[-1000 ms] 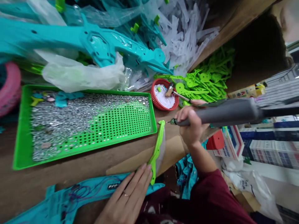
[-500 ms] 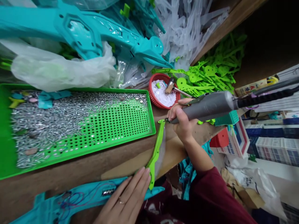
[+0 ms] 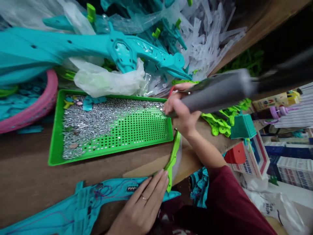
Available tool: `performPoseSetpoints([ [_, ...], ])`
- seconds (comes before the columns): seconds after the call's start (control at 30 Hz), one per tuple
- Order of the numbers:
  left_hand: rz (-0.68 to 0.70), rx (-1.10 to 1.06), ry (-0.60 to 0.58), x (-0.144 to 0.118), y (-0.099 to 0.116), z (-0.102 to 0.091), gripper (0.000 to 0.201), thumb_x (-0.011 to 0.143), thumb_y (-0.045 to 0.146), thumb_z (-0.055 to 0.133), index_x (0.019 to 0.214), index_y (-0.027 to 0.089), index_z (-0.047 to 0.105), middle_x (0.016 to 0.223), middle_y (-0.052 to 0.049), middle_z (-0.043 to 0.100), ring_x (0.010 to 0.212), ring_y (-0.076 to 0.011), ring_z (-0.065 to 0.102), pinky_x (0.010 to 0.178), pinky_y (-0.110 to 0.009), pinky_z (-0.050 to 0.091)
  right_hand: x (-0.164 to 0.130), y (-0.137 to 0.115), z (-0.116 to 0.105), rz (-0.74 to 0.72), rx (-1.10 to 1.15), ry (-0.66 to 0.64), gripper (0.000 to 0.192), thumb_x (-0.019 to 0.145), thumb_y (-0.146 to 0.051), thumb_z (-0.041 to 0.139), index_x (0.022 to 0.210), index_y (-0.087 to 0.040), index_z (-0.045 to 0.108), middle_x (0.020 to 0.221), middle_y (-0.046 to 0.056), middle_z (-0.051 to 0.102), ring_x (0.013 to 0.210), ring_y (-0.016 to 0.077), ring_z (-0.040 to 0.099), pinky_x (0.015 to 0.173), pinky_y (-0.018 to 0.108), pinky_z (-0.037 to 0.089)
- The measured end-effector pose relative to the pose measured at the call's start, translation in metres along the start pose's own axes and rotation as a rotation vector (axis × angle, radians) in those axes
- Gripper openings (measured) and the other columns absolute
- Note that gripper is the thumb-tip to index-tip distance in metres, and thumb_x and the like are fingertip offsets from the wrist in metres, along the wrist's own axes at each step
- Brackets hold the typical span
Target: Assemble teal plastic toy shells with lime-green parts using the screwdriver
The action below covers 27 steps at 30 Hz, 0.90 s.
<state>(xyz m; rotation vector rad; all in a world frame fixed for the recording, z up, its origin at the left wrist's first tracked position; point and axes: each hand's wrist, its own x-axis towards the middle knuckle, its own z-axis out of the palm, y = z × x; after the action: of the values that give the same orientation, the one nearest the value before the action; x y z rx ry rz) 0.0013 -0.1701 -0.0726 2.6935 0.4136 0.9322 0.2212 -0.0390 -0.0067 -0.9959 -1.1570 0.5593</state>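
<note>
Right hand (image 3: 179, 112) grips a grey screwdriver (image 3: 215, 91) over the green tray (image 3: 55, 143).
Left hand (image 3: 144, 205) lies spread, fingertips against a green strip (image 3: 173, 156).

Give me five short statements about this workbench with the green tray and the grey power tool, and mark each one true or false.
1. The right hand grips a grey electric screwdriver. True.
2. The perforated green plastic tray holds small silver screws. True.
3. The left hand is lifting the tray. False: it lies flat on the brown tabletop, fingertips against a curved lime-green plastic strip.
4. The large moulded plastic frame behind the tray is red. False: it is teal.
5. The left hand wears a ring. True.
</note>
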Motion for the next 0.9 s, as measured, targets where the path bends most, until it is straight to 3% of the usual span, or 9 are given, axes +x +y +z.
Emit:
performPoseSetpoints([
  [0.17, -0.002, -0.004, -0.003, -0.001, 0.001, 0.002, 0.045, 0.094, 0.007, 0.037, 0.127, 0.004, 0.066, 0.146, -0.017, 0.058, 0.143, -0.0294, 0.046, 0.128, -0.045, 0.019, -0.002, 0.031, 0.014, 0.125, -0.003, 0.075, 0.045, 0.078, -0.054, 0.074, 0.104, -0.028, 0.048, 0.055, -0.012, 0.048, 0.044, 0.0110, 0.051, 0.050, 0.029, 0.048],
  [0.43, -0.031, -0.050, 0.001, 0.001, 0.000, -0.001, 0.043, 0.096, 0.007, 0.036, 0.126, 0.005, 0.067, 0.140, -0.014, 0.064, 0.146, -0.0273, 0.043, 0.129, -0.042, 0.018, 0.000, 0.032, 0.017, 0.130, -0.073, 0.081, 0.042, 0.079, -0.052, 0.073, 0.101, -0.028, 0.047, 0.057, -0.011, 0.050, 0.047, 0.0131, 0.055, 0.056, 0.033, 0.052],
  [0.5, -0.058, -0.096, 0.003, 0.001, 0.000, 0.000, 0.043, 0.097, 0.007, 0.034, 0.126, 0.006, 0.067, 0.140, -0.013, 0.063, 0.149, -0.0265, 0.038, 0.129, -0.041, 0.017, 0.001, 0.020, 0.017, 0.145, -0.105, 0.104, 0.042, 0.079, -0.051, 0.072, 0.103, -0.028, 0.047, 0.057, -0.011, 0.049, 0.048, 0.0137, 0.055, 0.057, 0.034, 0.053],
  [0.6, -0.079, -0.117, -0.007, -0.001, 0.002, 0.001, 0.044, 0.097, 0.005, 0.035, 0.129, 0.004, 0.065, 0.143, -0.015, 0.061, 0.150, -0.0269, 0.035, 0.129, -0.041, 0.018, -0.010, -0.021, 0.008, 0.091, -0.097, 0.152, 0.029, 0.083, -0.041, 0.067, 0.105, -0.030, 0.051, 0.057, -0.010, 0.048, 0.048, 0.0129, 0.054, 0.054, 0.031, 0.052],
  [0.73, -0.037, -0.103, -0.025, -0.002, 0.003, 0.002, 0.043, 0.097, 0.004, 0.036, 0.131, -0.001, 0.062, 0.146, -0.020, 0.057, 0.151, -0.0314, 0.033, 0.129, -0.045, 0.018, -0.052, -0.082, -0.013, 0.033, -0.126, 0.123, 0.020, 0.087, -0.033, 0.061, 0.106, -0.031, 0.054, 0.054, -0.011, 0.045, 0.042, 0.0105, 0.047, 0.046, 0.026, 0.046],
  [0.8, -0.022, -0.114, -0.027, -0.001, 0.002, 0.002, 0.042, 0.097, 0.004, 0.036, 0.130, -0.002, 0.062, 0.146, -0.021, 0.057, 0.151, -0.0330, 0.031, 0.129, -0.046, 0.018, -0.078, -0.094, -0.024, 0.090, -0.166, 0.082, 0.023, 0.088, -0.034, 0.061, 0.110, -0.033, 0.054, 0.053, -0.011, 0.046, 0.041, 0.0110, 0.046, 0.044, 0.026, 0.045],
  [0.9, -0.015, -0.105, -0.044, 0.000, 0.002, 0.000, 0.043, 0.096, 0.003, 0.036, 0.130, -0.003, 0.061, 0.146, -0.021, 0.056, 0.152, -0.0330, 0.031, 0.129, -0.047, 0.018, -0.110, -0.088, -0.038, 0.179, -0.206, 0.067, 0.027, 0.088, -0.040, 0.061, 0.113, -0.038, 0.050, 0.053, -0.011, 0.047, 0.040, 0.0135, 0.047, 0.043, 0.030, 0.045],
])
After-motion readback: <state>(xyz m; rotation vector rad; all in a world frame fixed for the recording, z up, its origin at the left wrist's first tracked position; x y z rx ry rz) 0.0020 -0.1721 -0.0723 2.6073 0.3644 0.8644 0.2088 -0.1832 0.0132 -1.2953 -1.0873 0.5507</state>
